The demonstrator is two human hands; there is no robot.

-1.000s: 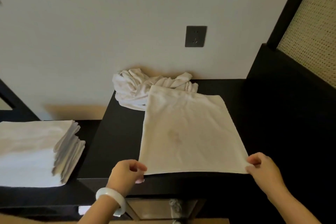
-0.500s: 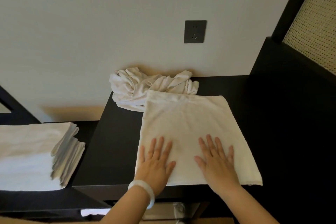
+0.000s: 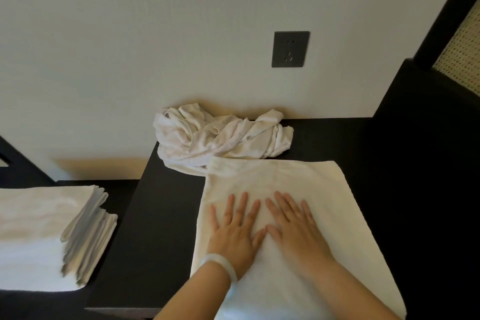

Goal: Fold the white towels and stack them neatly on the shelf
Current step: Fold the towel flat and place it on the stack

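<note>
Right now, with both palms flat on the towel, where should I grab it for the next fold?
Probably the near corners, left hand and right hand taking one each, from your side. The towel lies flat, its near edge reaching the table front, so fingers can slip under there. The far edge meets the crumpled pile.

Dim, warm light — soft shadows along the wall (image 3: 130,34), wide-angle bending at edges, slight blur.
</note>
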